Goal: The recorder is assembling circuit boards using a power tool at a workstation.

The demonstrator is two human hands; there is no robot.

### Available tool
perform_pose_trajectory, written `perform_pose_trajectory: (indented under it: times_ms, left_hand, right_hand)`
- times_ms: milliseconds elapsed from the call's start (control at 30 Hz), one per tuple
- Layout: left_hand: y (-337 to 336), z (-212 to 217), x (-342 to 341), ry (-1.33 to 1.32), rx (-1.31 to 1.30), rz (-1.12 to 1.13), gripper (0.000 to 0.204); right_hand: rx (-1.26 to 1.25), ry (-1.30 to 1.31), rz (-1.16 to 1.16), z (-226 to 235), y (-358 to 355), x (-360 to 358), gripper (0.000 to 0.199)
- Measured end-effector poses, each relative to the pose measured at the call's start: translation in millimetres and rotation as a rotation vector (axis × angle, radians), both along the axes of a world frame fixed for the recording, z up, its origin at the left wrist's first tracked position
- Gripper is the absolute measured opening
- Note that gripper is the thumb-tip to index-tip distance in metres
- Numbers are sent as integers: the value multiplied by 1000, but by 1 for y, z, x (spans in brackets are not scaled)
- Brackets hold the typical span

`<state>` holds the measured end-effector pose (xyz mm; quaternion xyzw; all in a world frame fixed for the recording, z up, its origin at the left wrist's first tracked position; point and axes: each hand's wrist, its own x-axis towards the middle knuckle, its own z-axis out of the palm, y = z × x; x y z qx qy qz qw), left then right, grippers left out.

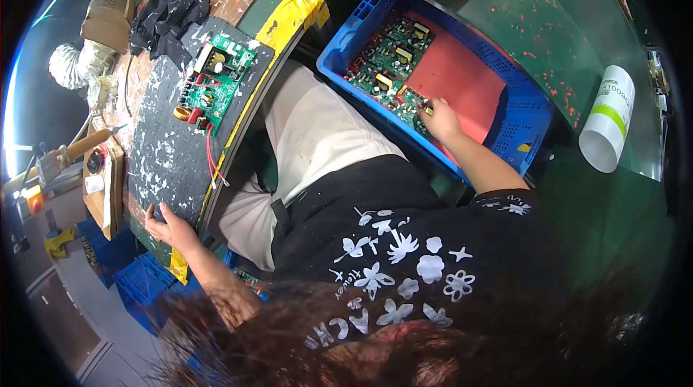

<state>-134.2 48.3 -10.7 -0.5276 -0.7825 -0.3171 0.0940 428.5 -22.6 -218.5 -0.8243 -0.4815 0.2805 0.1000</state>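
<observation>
My right hand [439,120] reaches into a blue plastic crate [330,56], its fingers closed at the edge of a green circuit board [411,100]. Fingertips hide part of that board. Several more populated circuit boards [382,55] lie beside it on a red sheet [462,80]. My left hand [172,229] rests on the near end of the dark bench mat [155,163], fingers apart and holding nothing. Farther up the mat lies another circuit board [225,87], with red wires [211,159] trailing toward the bench edge.
A soldering iron [88,143] with a wooden handle is at the bench's left side. Behind are a black cloth [170,19], a cardboard box [107,19] and a white flexible hose [68,63]. Yellow tape [296,8] covers the bench corner. A white roll [608,116] lies on the right.
</observation>
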Motion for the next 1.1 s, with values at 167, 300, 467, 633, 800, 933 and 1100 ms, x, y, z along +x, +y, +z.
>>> perform_pose_trajectory:
  times_ms: [167,300,467,633,800,933,1100]
  left_hand:
    - [2,-5,-5,30,9,-3,36]
    - [-6,-8,-15,60,74,-45,35]
    - [-2,2,1,56,41,-41,35]
    - [-12,14,8,36,95,-32,32]
    - [-14,24,10,-45,113,-37,33]
    - [-15,27,5,-175,197,-86,35]
    - [-25,32,0,-382,368,-94,29]
  right_hand:
    - [-73,5,65,-4,0,14,39]
    - [-274,-147,311,38,35,10,38]
    - [347,-30,398,137,86,-64,23]
    - [843,241,738,232,136,-158,16]
    - [713,29,823,289,196,-213,42]
    - [516,143,1004,293,228,-230,32]
    - [650,207,1028,306,219,-251,18]
